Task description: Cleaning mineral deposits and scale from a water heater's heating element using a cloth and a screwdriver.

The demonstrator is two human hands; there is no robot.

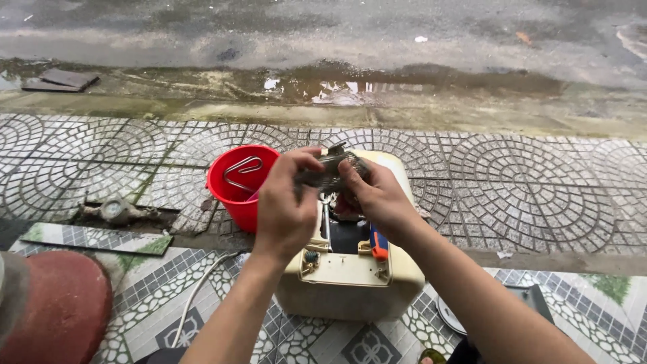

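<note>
My left hand (286, 202) and right hand (377, 195) meet above the cream-coloured appliance casing (350, 280), fingers of both closed around a small grey metal part (330, 172) held between them. The casing stands on the patterned tile floor (162, 303) just below, with an orange-and-blue tool handle (379, 244) resting in its open top. A white cord (195, 293) trails left of it. Beside my left hand stands a red bucket (236, 195) with a bent wire piece (242, 168) inside. Wet pavement (526, 182) lies beyond.
</note>
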